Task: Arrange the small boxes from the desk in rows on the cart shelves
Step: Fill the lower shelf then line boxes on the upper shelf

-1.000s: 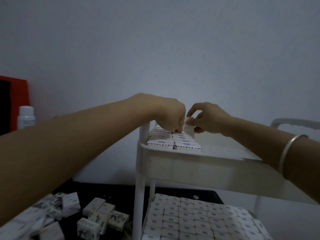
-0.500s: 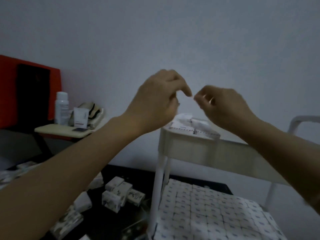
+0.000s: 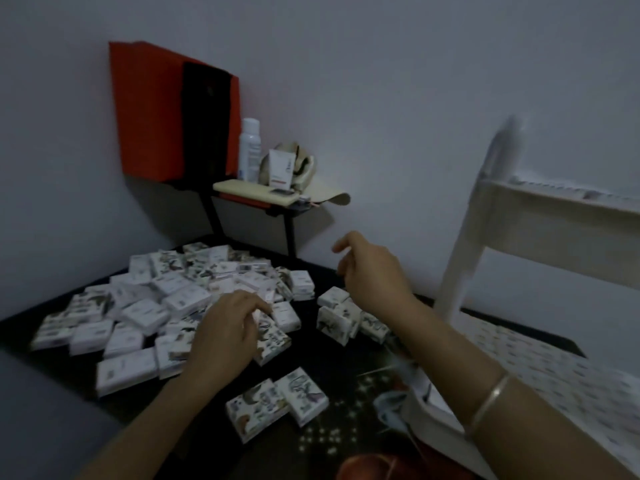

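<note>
A heap of small white printed boxes covers the dark desk. My left hand is low over the heap's near edge, its bent fingers touching a patterned box. Whether it grips that box is unclear. Further right, my right hand hovers above a few loose boxes, fingers loosely curled and holding nothing. Two more boxes lie together near me. The white cart stands on the right. Its lower shelf is filled with rows of boxes, and the top shelf is blurred.
A red and black panel hangs on the wall at the back. Beside it a small side shelf carries a white bottle and a white tube. The cart's post stands close to my right forearm.
Both hands have dropped from the cart's top shelf to the desk. My view has swung left and down onto the heap of boxes.
</note>
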`<control>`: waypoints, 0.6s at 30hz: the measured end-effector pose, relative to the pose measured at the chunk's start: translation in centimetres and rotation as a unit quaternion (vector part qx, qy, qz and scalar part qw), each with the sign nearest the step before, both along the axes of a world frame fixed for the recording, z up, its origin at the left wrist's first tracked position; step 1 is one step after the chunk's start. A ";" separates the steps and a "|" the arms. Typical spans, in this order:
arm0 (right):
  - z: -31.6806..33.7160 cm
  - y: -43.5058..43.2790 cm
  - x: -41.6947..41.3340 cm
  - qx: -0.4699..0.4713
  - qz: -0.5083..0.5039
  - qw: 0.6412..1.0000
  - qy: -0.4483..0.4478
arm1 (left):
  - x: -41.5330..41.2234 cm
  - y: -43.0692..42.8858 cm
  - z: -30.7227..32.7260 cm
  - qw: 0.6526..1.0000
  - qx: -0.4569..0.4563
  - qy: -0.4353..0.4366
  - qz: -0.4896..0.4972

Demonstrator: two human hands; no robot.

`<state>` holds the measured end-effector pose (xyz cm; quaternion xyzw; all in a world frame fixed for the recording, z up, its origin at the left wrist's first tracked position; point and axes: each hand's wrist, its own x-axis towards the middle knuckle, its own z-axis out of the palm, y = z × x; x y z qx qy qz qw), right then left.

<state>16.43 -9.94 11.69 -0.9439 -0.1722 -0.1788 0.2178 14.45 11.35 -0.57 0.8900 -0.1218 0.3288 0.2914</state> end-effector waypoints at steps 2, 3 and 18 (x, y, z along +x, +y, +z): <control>-3.3 -0.3 4.0 0.042 -0.073 0.993 0.087 | 1.2 -0.1 -0.9 0.999 0.040 0.025 -0.001; -4.9 -0.5 5.7 0.048 -0.109 0.985 0.121 | 1.9 -0.3 -1.1 0.998 0.058 0.030 -0.003; -13.0 -2.5 18.4 -0.082 -0.245 0.884 0.389 | 10.4 -3.5 -0.8 0.886 0.419 0.163 0.116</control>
